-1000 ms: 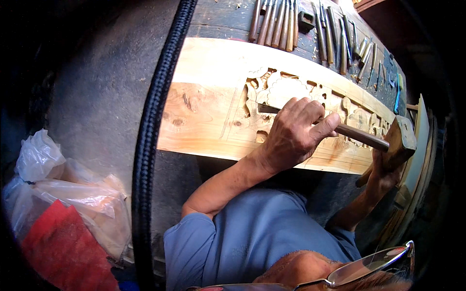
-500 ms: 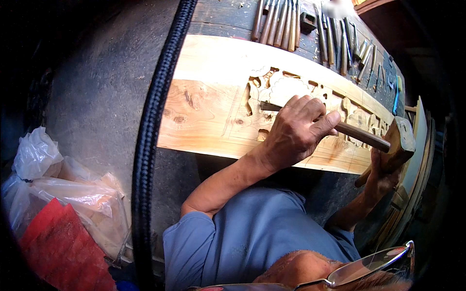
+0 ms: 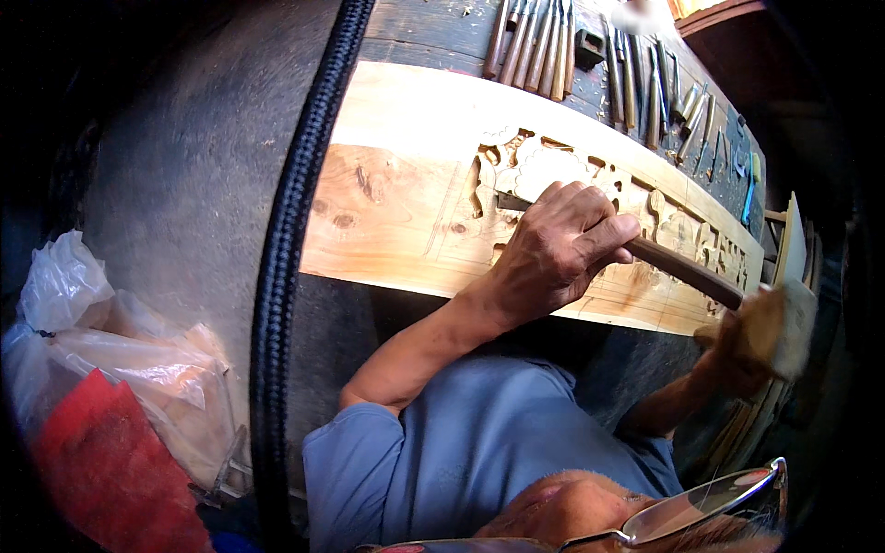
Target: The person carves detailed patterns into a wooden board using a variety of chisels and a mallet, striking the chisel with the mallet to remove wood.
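Note:
My left hand (image 3: 562,244) is closed around a chisel (image 3: 687,272) with a long brown wooden handle. The chisel lies at a low slant, its metal blade pointing left against the carved wooden board (image 3: 387,212). Cut-out openings and raised carved shapes surround the blade, and my fist hides part of the pattern. At the right, my right hand (image 3: 724,359) grips a wooden mallet (image 3: 779,332). Both are smeared by motion. The mallet's block-shaped head is just beyond the butt of the chisel handle; whether they touch is unclear.
Several chisels (image 3: 535,51) lie in a row beyond the board, with more carving tools (image 3: 654,92) to their right and a small dark block (image 3: 589,48) between. A black braided cord (image 3: 300,212) crosses the view. Plastic bags (image 3: 138,341) and a red sheet (image 3: 115,470) are at lower left.
The mallet and my right hand have moved right and down, away from the chisel's butt. The chisel handle's butt end has dipped slightly; my left hand keeps its grip.

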The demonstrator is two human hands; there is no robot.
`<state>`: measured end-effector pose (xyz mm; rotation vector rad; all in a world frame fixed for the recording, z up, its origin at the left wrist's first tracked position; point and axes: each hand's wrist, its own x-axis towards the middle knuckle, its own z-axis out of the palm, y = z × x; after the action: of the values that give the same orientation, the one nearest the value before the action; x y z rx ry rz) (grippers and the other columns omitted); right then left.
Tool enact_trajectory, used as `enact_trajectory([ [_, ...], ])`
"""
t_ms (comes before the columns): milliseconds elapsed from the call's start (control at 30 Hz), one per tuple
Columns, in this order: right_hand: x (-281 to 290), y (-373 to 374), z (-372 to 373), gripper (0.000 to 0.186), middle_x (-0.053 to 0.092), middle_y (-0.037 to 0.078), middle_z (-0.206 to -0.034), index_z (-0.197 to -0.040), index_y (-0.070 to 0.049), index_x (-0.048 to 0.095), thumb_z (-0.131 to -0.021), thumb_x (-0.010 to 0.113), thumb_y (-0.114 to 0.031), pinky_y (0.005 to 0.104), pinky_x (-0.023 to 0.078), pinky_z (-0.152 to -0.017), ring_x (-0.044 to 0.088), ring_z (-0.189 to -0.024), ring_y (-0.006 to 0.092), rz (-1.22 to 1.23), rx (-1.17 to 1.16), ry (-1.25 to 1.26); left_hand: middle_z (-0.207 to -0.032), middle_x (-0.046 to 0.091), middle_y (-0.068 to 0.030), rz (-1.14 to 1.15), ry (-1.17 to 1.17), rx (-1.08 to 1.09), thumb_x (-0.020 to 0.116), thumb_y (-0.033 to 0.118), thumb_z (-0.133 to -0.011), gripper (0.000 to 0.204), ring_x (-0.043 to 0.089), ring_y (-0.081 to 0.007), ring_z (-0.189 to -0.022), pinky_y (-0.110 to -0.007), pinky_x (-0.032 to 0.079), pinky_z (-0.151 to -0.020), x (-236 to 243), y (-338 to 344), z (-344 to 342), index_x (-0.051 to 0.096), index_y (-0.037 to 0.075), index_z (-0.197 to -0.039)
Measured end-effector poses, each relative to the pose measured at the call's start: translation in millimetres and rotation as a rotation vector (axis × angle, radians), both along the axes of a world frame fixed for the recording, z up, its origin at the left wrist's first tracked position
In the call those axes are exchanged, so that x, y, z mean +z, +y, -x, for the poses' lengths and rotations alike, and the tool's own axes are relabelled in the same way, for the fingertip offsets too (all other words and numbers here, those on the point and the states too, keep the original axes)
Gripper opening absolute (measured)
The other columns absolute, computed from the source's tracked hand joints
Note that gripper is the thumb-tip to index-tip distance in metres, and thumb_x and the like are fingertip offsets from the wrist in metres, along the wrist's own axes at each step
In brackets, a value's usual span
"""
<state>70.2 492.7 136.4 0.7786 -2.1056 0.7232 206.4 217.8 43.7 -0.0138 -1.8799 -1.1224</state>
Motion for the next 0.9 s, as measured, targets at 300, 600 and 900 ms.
enact_trajectory([
  [300, 25, 0, 1, 0.069, 0.071, 0.024, -0.134, -0.145, 0.004, 0.058, -0.09, 0.09, -0.023, 0.0507, 0.061, -0.107, 0.075, -0.116, 0.0348, -0.225, 0.082, 0.341, -0.093, 0.067, -0.0065, -0.093, 0.103, -0.053, 0.072, 0.024, -0.104, 0.017, 0.062, -0.0251, -0.082, -0.041, 0.047, -0.074, -2, -4, -4, 0.071, 0.012, -0.116],
  [600, 22, -16, -21, 0.059, 0.073, 0.022, -0.134, -0.136, 0.002, 0.066, -0.089, 0.093, -0.02, 0.0444, 0.063, -0.104, 0.075, -0.117, 0.0264, -0.491, -0.125, 0.292, -0.09, 0.064, -0.0067, -0.074, 0.087, -0.056, 0.07, 0.025, -0.105, 0.016, 0.06, -0.0252, -0.079, -0.041, 0.048, -0.072, -5, -3, -3, 0.071, 0.012, -0.115],
  [900, -5, 3, -8, 0.054, 0.077, 0.019, -0.121, -0.132, 0.004, 0.064, -0.094, 0.089, -0.024, 0.0454, 0.067, -0.091, 0.079, -0.103, 0.0285, 0.246, 0.051, 0.116, -0.084, 0.053, -0.0021, 0.11, 0.199, -0.123, 0.073, 0.025, -0.101, 0.016, 0.054, -0.019, -0.075, -0.037, 0.045, -0.064, 17, 25, 20, 0.071, 0.013, -0.11],
])
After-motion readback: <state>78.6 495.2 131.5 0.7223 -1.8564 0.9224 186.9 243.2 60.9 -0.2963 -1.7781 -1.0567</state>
